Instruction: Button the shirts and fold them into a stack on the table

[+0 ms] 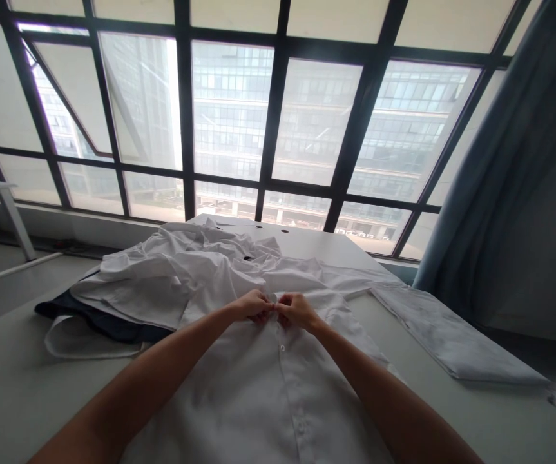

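Observation:
A white button-up shirt lies spread on the table, its front placket running down the middle toward me. My left hand and my right hand meet at the upper part of the placket, near the collar. Both are closed, with thumbs and fingertips pinching the cloth edge; whether a button sits between the fingertips is too small to tell. Below my hands, a small button shows on the placket. The upper shirt merges with other white cloth behind it.
Crumpled white garments with a dark navy piece lie on the left. A folded white garment rests along the right of the white table. Windows stand behind; a blue-grey curtain hangs at right.

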{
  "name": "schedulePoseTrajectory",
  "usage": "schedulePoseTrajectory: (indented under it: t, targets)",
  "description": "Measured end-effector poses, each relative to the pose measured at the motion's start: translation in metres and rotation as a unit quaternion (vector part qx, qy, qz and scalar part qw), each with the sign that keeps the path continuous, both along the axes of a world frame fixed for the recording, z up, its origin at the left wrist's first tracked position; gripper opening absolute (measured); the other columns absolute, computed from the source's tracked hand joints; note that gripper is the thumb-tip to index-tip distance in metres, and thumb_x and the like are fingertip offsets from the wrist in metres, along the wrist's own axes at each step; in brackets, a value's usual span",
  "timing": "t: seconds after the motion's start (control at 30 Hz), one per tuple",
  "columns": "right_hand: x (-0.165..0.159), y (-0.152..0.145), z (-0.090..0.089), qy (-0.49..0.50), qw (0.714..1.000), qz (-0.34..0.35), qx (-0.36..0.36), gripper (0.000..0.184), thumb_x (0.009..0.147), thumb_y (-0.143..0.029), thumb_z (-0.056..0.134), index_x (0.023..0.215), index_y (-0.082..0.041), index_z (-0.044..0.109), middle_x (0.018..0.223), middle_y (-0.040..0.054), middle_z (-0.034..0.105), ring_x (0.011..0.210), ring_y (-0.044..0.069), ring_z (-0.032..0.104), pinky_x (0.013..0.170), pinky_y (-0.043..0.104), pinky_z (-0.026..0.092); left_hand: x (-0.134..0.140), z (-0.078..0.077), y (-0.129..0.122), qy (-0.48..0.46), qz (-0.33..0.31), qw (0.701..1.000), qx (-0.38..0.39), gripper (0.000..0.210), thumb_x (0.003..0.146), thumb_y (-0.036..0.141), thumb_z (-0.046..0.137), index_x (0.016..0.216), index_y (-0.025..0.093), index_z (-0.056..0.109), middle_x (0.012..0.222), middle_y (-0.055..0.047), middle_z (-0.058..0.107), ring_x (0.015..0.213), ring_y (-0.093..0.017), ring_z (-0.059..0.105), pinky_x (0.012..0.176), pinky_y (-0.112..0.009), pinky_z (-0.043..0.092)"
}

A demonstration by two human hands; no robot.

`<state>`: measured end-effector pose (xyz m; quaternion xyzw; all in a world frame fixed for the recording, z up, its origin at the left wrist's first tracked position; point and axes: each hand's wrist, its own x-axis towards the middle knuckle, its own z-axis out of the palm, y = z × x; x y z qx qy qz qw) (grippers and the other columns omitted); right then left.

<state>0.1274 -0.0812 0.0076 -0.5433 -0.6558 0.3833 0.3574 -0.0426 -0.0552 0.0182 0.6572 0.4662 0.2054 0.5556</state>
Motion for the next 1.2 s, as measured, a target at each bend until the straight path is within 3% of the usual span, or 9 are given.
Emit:
schedulePoseTrajectory:
  t: [0.17, 0.33, 0.63, 0.9, 1.2]
  targets:
    - [0.005, -0.004, -0.023, 0.007, 0.996, 0.011, 0.092, 0.017, 0.074, -0.033, 0.062, 0.069, -0.017, 0.059, 0.053, -0.0022, 0.06, 0.045, 0.01, 0.054, 0.044, 0.019, 0.04, -0.006, -0.02, 0.001, -0.071, -0.002, 0.997, 0.013, 0.041, 0.064, 0.049, 0.078, 0.064, 0.013, 0.06, 0.054, 0.002, 0.056, 0.048, -0.01, 0.055, 0.047, -0.02, 0.043]
    - [0.005, -0.009, -0.022, -0.014, 0.992, 0.023, 0.121, 0.02, 0.075, -0.035, 0.06, 0.067, -0.016, 0.059, 0.055, -0.0019, 0.058, 0.05, 0.01, 0.052, 0.048, 0.019, 0.039, -0.005, -0.022, 0.001, -0.068, -0.009, 0.997, 0.023, 0.037, 0.067, 0.047, 0.077, 0.066, 0.012, 0.063, 0.055, 0.001, 0.058, 0.048, -0.009, 0.055, 0.047, -0.02, 0.043]
    - [0.005, -0.01, -0.02, 0.0, 0.995, 0.026, 0.091, 0.027, 0.075, -0.042, 0.063, 0.07, -0.016, 0.062, 0.057, -0.001, 0.06, 0.051, 0.01, 0.052, 0.048, 0.02, 0.041, -0.001, -0.015, -0.006, -0.028, 0.004, 0.998, 0.051, 0.031, 0.072, 0.041, 0.071, 0.064, 0.013, 0.061, 0.051, 0.004, 0.056, 0.044, -0.007, 0.05, 0.045, -0.018, 0.039]
    - [0.004, -0.012, -0.01, 0.073, 0.996, 0.037, -0.022, 0.011, 0.07, -0.025, 0.06, 0.076, -0.016, 0.064, 0.062, -0.0016, 0.066, 0.048, 0.01, 0.055, 0.049, 0.02, 0.045, 0.001, -0.015, -0.01, -0.037, -0.005, 0.995, 0.093, 0.033, 0.077, 0.038, 0.064, 0.056, 0.014, 0.056, 0.046, 0.004, 0.05, 0.041, -0.007, 0.045, 0.043, -0.019, 0.036]
    - [-0.001, -0.01, -0.013, 0.053, 0.999, 0.013, -0.002, 0.011, 0.068, -0.025, 0.066, 0.068, -0.016, 0.059, 0.051, -0.0036, 0.059, 0.043, 0.008, 0.051, 0.042, 0.018, 0.038, 0.001, -0.011, -0.01, -0.038, -0.001, 0.998, 0.05, 0.034, 0.072, 0.044, 0.067, 0.06, 0.014, 0.056, 0.051, 0.004, 0.054, 0.043, -0.007, 0.048, 0.044, -0.019, 0.036]
